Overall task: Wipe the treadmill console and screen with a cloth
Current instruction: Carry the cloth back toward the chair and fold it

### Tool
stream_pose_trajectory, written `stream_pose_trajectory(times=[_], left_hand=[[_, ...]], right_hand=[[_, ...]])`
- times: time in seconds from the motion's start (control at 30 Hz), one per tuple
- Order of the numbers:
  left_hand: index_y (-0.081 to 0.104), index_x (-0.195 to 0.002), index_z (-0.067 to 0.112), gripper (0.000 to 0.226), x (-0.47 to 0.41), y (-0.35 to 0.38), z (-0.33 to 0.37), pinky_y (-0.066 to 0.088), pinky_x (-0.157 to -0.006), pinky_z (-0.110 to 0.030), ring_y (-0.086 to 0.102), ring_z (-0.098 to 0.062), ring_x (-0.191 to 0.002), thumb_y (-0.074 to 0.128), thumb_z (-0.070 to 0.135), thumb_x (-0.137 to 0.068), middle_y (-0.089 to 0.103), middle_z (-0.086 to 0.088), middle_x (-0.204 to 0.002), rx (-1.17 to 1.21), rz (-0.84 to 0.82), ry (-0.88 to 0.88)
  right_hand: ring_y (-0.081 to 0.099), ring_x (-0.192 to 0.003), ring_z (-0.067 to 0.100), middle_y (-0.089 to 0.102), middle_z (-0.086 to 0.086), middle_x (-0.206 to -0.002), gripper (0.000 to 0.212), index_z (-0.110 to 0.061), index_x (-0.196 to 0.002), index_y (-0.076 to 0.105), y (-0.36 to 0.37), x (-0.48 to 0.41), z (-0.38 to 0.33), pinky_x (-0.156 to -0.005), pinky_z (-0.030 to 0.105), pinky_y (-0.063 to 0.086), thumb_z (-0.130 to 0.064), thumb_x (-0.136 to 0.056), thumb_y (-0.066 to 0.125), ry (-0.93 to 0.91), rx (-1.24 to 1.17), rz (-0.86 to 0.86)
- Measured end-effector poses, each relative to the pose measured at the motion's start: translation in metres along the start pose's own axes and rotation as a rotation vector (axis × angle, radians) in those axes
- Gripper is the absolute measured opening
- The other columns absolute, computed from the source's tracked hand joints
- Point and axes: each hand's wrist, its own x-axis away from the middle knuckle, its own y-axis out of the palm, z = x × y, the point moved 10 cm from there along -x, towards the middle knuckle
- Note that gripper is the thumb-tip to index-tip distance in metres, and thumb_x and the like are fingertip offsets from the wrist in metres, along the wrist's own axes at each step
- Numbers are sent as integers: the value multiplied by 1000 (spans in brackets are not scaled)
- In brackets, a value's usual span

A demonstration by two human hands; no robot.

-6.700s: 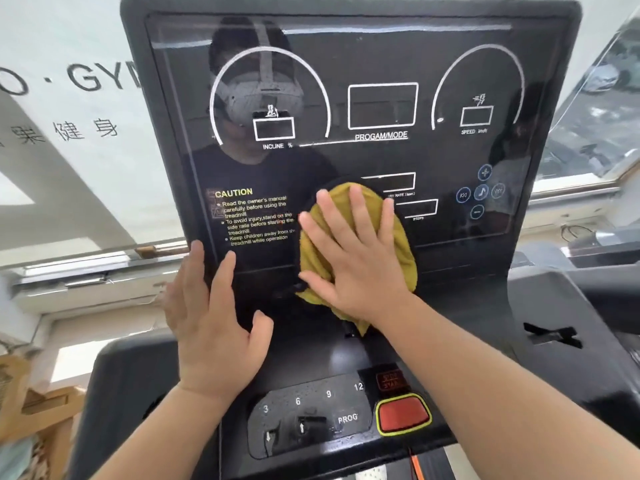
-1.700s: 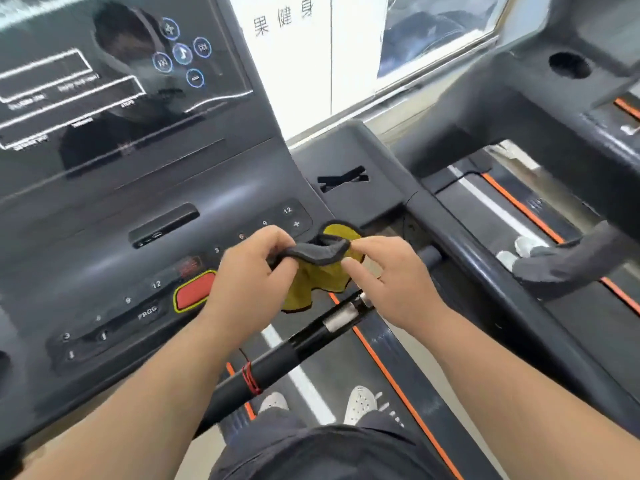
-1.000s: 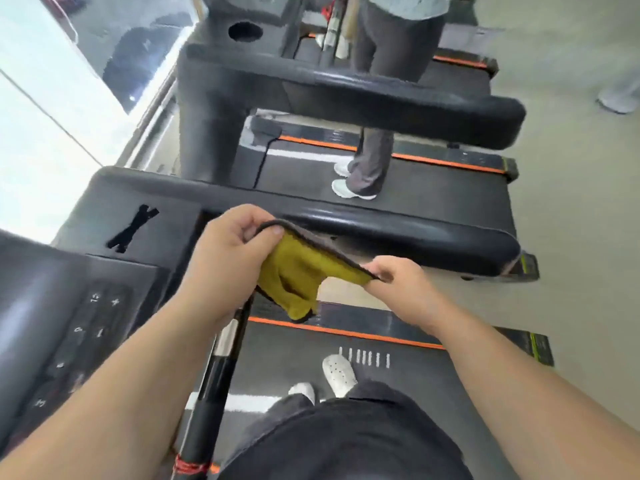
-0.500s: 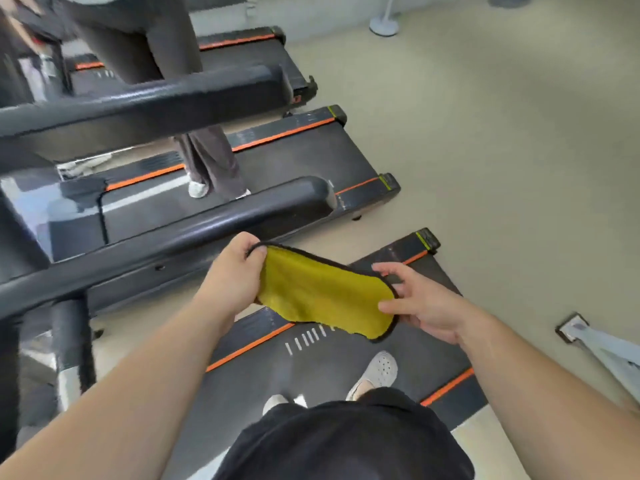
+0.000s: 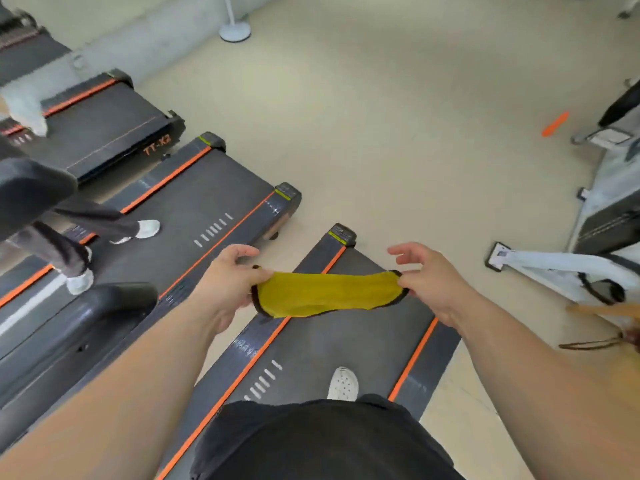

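A yellow cloth with a dark border hangs stretched flat between my two hands, above the rear of the treadmill belt. My left hand pinches its left end between thumb and fingers. My right hand pinches its right end, with the other fingers spread. The treadmill console and screen are out of view; I face away from them, looking down at the belt and floor.
A dark side handrail runs at my left. On the neighbouring treadmill another person's legs in grey trousers stand. A white machine frame lies on the beige floor at right. My white shoe rests on the belt.
The view has swung further from the console toward the treadmill's rear and the floor. My hands have pulled apart, stretching the cloth out wider between them.
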Motion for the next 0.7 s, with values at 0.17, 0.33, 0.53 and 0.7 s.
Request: stream_pose_trajectory(times=[0.17,0.33,0.53,0.7], left_hand=[[65,-85,22,33,-21,109,82,45,-55,-22,54,-18,-68,78,-4,-71,58,-6,-86,-346,-333,218],[67,-92,28,34,-49,205,148,38,-54,-18,55,-15,-82,76,2,-71,48,3,-104,-878,-409,477],[71,-103,18,28,-104,297,209,44,-71,-28,57,-24,-96,69,2,-80,46,-3,-113,-1052,-559,726],[77,-88,14,17,-142,342,280,46,-64,-31,61,-26,-81,64,3,-86,60,-4,-89,-985,-581,799]], right_hand=[[55,-60,12,68,4,-85,47,-26,-91,72,-100,-13,10,-54,25,40,12,-84,44,4,-132,228],[67,-84,26,77,8,-95,50,-24,-85,77,-167,-36,31,-75,38,50,14,-81,46,38,-275,368],[69,-88,11,77,-9,-97,51,-22,-81,77,-229,-66,32,-67,14,48,16,-83,43,84,-287,575],[70,-104,6,76,-9,-112,38,-14,-87,81,-249,-99,16,-79,15,50,11,-88,52,154,-373,488]])
